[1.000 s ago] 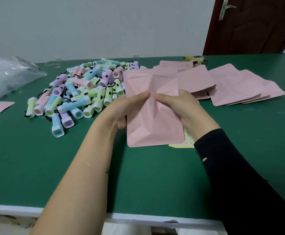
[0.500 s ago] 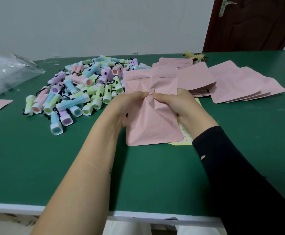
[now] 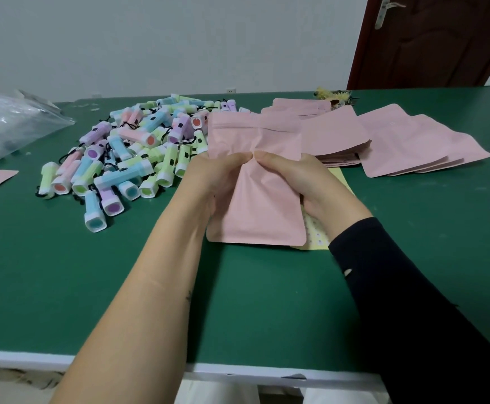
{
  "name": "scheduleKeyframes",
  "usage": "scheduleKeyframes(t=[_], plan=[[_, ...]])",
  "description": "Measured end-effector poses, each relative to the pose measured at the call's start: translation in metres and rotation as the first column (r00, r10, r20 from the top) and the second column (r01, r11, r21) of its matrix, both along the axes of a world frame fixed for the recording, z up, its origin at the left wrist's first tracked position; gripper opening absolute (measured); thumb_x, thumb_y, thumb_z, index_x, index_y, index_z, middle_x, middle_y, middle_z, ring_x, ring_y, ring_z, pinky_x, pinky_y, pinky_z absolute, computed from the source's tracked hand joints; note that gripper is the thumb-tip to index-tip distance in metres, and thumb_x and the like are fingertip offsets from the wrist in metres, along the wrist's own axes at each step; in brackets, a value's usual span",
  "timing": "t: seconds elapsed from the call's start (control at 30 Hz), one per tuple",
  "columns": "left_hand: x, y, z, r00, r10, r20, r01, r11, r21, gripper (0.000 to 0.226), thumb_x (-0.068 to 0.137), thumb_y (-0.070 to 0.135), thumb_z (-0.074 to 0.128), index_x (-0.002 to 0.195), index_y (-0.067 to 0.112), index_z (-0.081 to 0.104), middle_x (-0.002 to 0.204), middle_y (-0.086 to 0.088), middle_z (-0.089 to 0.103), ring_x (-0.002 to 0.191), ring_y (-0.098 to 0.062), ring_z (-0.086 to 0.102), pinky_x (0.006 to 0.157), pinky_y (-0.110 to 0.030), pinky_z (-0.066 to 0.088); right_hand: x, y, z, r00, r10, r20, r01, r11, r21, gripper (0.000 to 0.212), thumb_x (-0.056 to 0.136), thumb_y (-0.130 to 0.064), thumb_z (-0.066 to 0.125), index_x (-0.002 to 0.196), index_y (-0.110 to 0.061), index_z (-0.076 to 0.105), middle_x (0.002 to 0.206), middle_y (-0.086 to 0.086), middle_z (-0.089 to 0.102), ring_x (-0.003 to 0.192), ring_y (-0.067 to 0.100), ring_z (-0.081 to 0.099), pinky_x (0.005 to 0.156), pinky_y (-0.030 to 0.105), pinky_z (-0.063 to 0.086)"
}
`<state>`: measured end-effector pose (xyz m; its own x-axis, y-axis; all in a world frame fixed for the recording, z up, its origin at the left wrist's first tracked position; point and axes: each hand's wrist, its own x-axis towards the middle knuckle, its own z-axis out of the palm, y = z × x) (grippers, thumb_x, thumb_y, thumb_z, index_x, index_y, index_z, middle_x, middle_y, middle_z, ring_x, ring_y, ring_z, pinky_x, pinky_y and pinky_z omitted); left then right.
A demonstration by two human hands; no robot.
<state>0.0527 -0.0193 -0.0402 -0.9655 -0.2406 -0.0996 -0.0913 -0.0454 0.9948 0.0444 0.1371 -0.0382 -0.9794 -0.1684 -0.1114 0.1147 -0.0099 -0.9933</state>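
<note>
pink pouch point(image 3: 262, 205): centre of frame, held upright, lower edge at the green table point(image 3: 63, 287) | left hand point(image 3: 208, 182): pinches pouch mid-front, fingers behind hidden | right hand point(image 3: 299, 179): pinches beside it, thumbs near touching | yellow sheet point(image 3: 315, 234): mostly hidden behind pouch | flashlight pile point(image 3: 127, 158): upper left | pouch stacks point(image 3: 398, 144): upper right

Matt pink pouch point(image 3: 262, 199), perhaps paper, glossy plastic flashlights point(image 3: 127, 158), smooth green table point(image 3: 63, 287)

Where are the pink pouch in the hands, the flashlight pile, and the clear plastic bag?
pink pouch point(image 3: 262, 211): head view, lower flat front.
flashlight pile point(image 3: 136, 137): head view, pink flashlight mid-heap.
clear plastic bag point(image 3: 10, 126): head view, crinkled middle.
</note>
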Motion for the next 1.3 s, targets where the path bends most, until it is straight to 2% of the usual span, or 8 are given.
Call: scheduleKeyframes(t=[0.1,0.37,0.43,0.67,0.8,1.0,1.13,1.3], plan=[[0.000,0.004,-0.001,0.999,0.007,-0.039,-0.007,1.000,-0.012,0.018,0.077,0.017,0.080,0.093,0.011,0.075,0.081,-0.002,0.077,0.072,-0.016,0.074,0.057,-0.021,0.055,0.000,-0.004,-0.001,0.998,-0.062,0.030,0.061,0.998,0.018,0.038,0.073,-0.027,0.080,0.105,-0.008,0.069,0.094,0.005,0.076,0.084,0.022,0.074,0.082,0.039,0.059],[0.001,0.003,-0.001,0.997,-0.002,-0.081,0.001,1.000,-0.020,0.025,0.075,0.015,0.083,0.097,0.011,0.073,0.083,-0.001,0.077,0.075,-0.019,0.075,0.065,-0.028,0.059,0.001,-0.007,0.002,0.993,-0.116,0.020,0.112,0.985,0.128,0.039,0.073,-0.027,0.076,0.104,-0.006,0.066,0.102,0.011,0.072,0.091,0.029,0.070,0.090,0.048,0.055],[0.001,0.004,-0.001,0.996,0.033,-0.083,-0.035,0.999,-0.025,0.018,0.075,0.012,0.082,0.091,0.013,0.073,0.073,0.003,0.076,0.063,-0.013,0.072,0.055,-0.022,0.054,0.004,-0.008,0.002,0.997,-0.077,0.012,0.075,0.992,0.102,0.030,0.074,-0.028,0.078,0.093,-0.007,0.071,0.096,0.011,0.075,0.090,0.029,0.071,0.090,0.046,0.055],[0.005,0.001,0.002,0.994,-0.022,-0.107,0.023,1.000,0.013,0.021,0.073,0.004,0.081,0.091,0.010,0.073,0.082,-0.003,0.077,0.069,-0.016,0.073,0.059,-0.023,0.056,0.006,-0.008,0.007,0.996,-0.078,0.050,0.069,0.983,0.168,0.023,0.074,-0.015,0.074,0.093,-0.006,0.064,0.084,0.009,0.069,0.076,0.027,0.068,0.065,0.031,0.053],[0.006,-0.010,0.005,0.991,-0.008,-0.133,0.015,0.999,0.051,0.021,0.075,0.006,0.081,0.094,0.010,0.075,0.089,-0.006,0.077,0.079,-0.019,0.074,0.069,-0.029,0.059,0.009,-0.010,0.009,0.998,-0.035,0.052,0.022,0.972,0.235,0.020,0.076,-0.015,0.074,0.086,-0.010,0.058,0.089,0.011,0.067,0.080,0.028,0.067,0.077,0.038,0.055],[0.007,-0.018,0.008,0.975,0.061,-0.214,-0.052,0.998,0.047,0.015,0.076,0.009,0.082,0.089,0.014,0.075,0.084,-0.001,0.077,0.075,-0.014,0.074,0.064,-0.023,0.056,0.010,-0.012,0.011,0.999,-0.028,0.031,0.018,0.958,0.287,0.024,0.076,-0.019,0.073,0.094,-0.010,0.061,0.099,0.012,0.069,0.087,0.028,0.068,0.083,0.039,0.057],[0.007,-0.020,0.006,0.965,0.065,-0.255,-0.097,0.989,-0.116,0.015,0.080,0.013,0.080,0.093,0.014,0.073,0.083,0.002,0.076,0.072,-0.010,0.071,0.063,-0.022,0.056,0.012,-0.012,0.010,0.998,-0.061,0.011,0.054,0.940,0.336,0.019,0.080,-0.020,0.069,0.095,-0.010,0.061,0.098,0.010,0.068,0.088,0.026,0.066,0.080,0.035,0.055],[0.004,-0.027,0.005,0.960,-0.016,-0.280,-0.134,0.851,-0.508,0.011,0.088,0.018,0.072,0.099,0.017,0.071,0.074,0.010,0.060,0.063,-0.002,0.053,0.059,-0.009,0.043,0.015,-0.007,0.009,0.994,-0.098,-0.044,0.108,0.905,0.412,0.022,0.084,-0.012,0.064,0.069,-0.015,0.048,0.068,0.000,0.055,0.060,0.014,0.053,0.046,0.020,0.038]])
